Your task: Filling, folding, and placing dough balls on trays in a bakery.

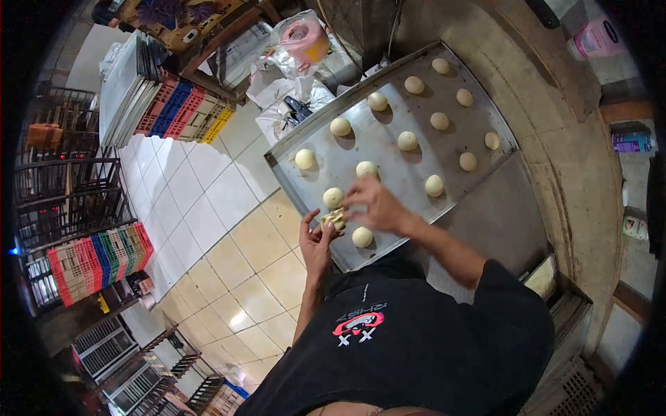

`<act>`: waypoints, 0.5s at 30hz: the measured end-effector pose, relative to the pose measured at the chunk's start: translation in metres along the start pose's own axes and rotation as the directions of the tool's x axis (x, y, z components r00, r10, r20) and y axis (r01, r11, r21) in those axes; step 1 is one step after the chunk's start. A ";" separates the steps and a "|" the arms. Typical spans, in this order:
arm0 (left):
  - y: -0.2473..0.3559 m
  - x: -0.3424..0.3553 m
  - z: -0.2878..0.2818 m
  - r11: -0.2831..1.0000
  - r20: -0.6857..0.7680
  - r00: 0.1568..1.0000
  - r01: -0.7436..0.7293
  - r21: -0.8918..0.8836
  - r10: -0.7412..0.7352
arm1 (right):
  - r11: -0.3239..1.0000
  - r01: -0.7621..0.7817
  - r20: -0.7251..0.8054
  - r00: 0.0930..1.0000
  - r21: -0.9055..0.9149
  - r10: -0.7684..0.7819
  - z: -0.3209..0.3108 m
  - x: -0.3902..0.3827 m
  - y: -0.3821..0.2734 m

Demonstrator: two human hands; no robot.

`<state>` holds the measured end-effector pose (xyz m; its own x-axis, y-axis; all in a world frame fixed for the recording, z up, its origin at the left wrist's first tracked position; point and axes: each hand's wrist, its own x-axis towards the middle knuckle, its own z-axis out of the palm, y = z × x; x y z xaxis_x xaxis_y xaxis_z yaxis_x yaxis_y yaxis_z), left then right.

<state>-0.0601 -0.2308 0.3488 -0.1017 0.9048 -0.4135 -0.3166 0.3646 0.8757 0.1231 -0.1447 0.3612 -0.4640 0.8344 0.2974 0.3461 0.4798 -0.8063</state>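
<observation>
In my left hand (317, 243) is a small piece of pale dough (335, 220), pinched between thumb and fingers, its top uneven and yellowish. My right hand (378, 204) hovers just right of it, fingers bent and apart, fingertips close to the dough's edge; whether they touch it is too blurred to tell. Both hands are over the near left part of a large metal baking tray (479, 135). Round dough balls stand spaced on the tray, one dough ball (333, 197) just beyond the held piece and another dough ball (361, 237) nearer me.
Beyond the tray's far left edge lie plastic bags and a pink roll (305, 40). Stacked coloured crates (184, 107) and flat trays stand on the tiled floor (229, 201). More crates (100, 263) and dark racks line the left. A pink bottle (598, 38) is at upper right.
</observation>
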 end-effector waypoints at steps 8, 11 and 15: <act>0.008 -0.006 0.008 1.000 0.071 0.997 -0.029 0.003 0.028 | 0.988 -0.147 -0.154 0.976 0.041 0.152 -0.016 -0.023 -0.020; 0.006 -0.005 0.001 0.999 -0.027 0.999 -0.036 0.011 0.037 | 0.888 -0.352 -0.251 0.869 0.296 0.427 -0.032 -0.011 -0.011; 0.012 -0.011 -0.020 0.992 -0.155 0.980 -0.122 0.031 0.126 | 0.844 -0.529 -0.398 0.758 0.086 0.516 -0.058 0.018 0.054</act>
<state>-0.0815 -0.2405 0.3588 -0.2852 0.8985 -0.3336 -0.2721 0.2578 0.9271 0.1811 -0.0879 0.3526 0.1513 0.9884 0.0132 0.4670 -0.0597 -0.8822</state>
